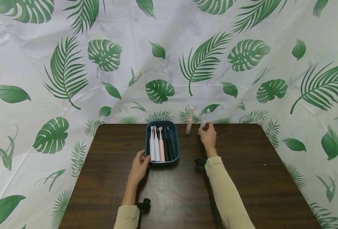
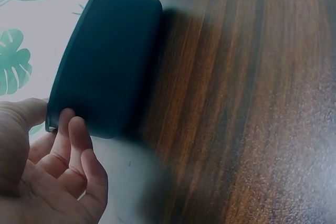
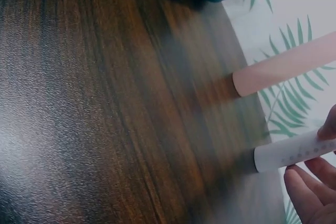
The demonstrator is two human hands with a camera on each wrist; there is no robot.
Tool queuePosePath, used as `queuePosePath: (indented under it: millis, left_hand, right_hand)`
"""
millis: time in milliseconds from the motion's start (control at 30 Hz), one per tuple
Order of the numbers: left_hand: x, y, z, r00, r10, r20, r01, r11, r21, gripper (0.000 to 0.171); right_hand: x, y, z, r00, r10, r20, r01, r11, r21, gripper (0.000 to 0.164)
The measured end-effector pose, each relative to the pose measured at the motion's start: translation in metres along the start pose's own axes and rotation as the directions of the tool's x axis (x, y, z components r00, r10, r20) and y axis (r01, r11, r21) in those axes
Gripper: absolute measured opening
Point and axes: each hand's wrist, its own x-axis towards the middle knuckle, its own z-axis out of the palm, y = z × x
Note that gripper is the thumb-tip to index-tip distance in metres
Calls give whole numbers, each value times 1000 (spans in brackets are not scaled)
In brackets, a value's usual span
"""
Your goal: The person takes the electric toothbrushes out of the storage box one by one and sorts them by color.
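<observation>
Nearest are two pale yellow cloth sleeves (image 1: 229, 194), smooth and softly creased, each with a small black device (image 1: 144, 205) at the wrist. Beneath them lies a dark brown table (image 1: 243, 156) with streaked wood grain, a finely pebbled sheen and rounded far corners.

The left hand (image 1: 139, 167) pinches the near left corner of a deep blue bin (image 1: 177, 143), thumb at the rim and fingertips against the smooth outer wall. The bin looks like matt plastic, a rounded rectangle with a thin lip. Inside, side by side with heads pointing away, lie slim electric toothbrushes: white ones (image 1: 152, 149), a pink one (image 1: 161, 149) and black ones (image 1: 170, 149).

Farther off, right of the bin, a pink toothbrush (image 1: 189, 125) stands upright on its flat base. Just beside it, the right hand (image 1: 209, 135) grips a white toothbrush (image 3: 283, 153) upright between thumb and fingers, near the table's far edge. Its glossy cylindrical handle carries a row of grey marks, too blurred to read.

Behind hangs a wrinkled white sheet (image 1: 163, 28) printed with green palm and monstera leaves.
</observation>
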Motion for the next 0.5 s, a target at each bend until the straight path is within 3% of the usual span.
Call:
queuePosePath:
  millis: [500]
  left_hand:
    - [-1,2,-1,1000,-11,4,11,1000,14,52]
  right_hand:
    - [-1,1,1,1000,0,4,0,1000,-21,39]
